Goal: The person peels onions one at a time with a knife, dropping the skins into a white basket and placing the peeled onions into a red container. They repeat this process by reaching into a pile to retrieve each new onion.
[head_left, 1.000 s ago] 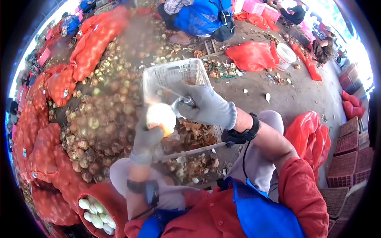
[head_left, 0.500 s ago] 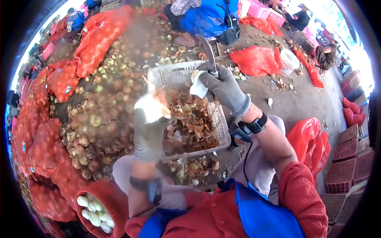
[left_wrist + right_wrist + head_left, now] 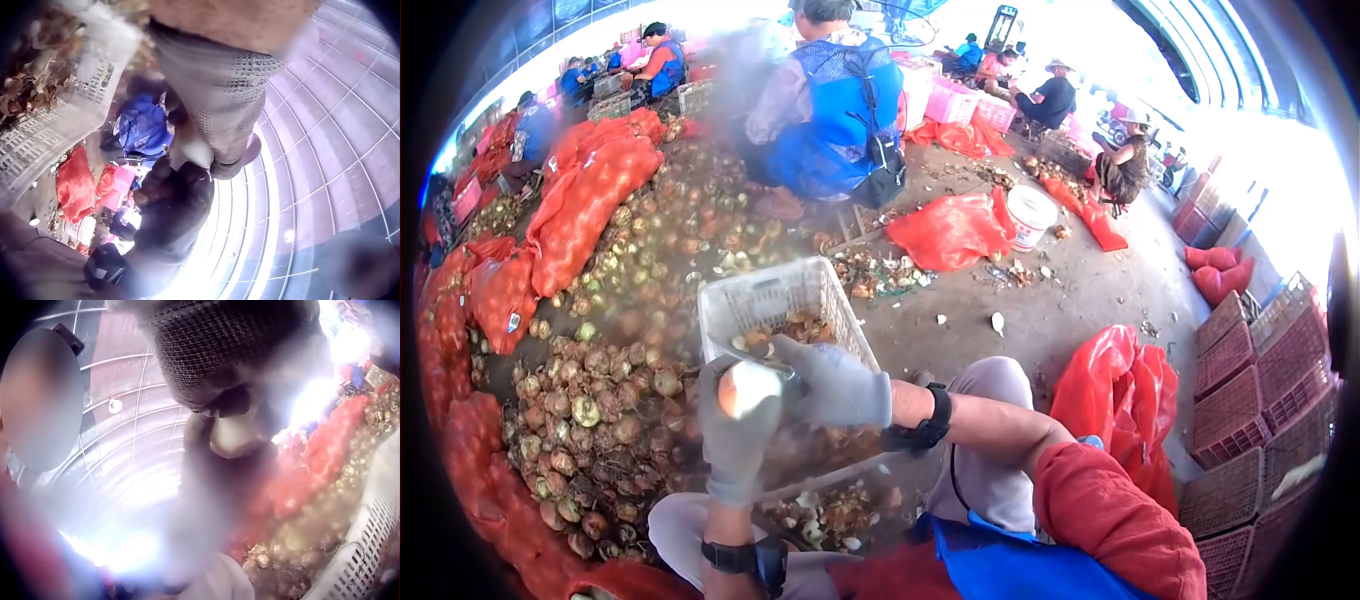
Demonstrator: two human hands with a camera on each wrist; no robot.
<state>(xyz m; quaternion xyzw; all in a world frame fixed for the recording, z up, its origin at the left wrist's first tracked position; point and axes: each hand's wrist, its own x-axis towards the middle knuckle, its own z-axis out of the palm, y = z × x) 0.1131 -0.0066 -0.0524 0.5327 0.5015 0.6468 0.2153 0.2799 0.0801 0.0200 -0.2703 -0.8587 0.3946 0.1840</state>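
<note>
Over the white plastic crate (image 3: 847,305), my gloved left hand (image 3: 738,440) grips a pale peeled onion (image 3: 750,388), also seen between the gloves in the left wrist view as a white onion (image 3: 194,149). My gloved right hand (image 3: 840,385) is right beside it, fingers curled and touching the onion's side. A curved knife showed in this hand a moment ago; its blade is now hidden behind the gloves. Brown onion skins (image 3: 800,328) lie in the crate. In the right wrist view the onion (image 3: 232,434) shows under the knitted glove.
Unpeeled onions (image 3: 590,420) are heaped left of the crate, beside full red mesh sacks (image 3: 590,200). A person in a blue vest (image 3: 825,130) sits ahead. A red bag (image 3: 955,230) and white bucket (image 3: 1030,217) stand beyond; stacked crates (image 3: 1230,415) line the right.
My right hand, apart with the knife and a piece of peel half a second ago, has come back against the onion. The head view has tilted up, showing more people.
</note>
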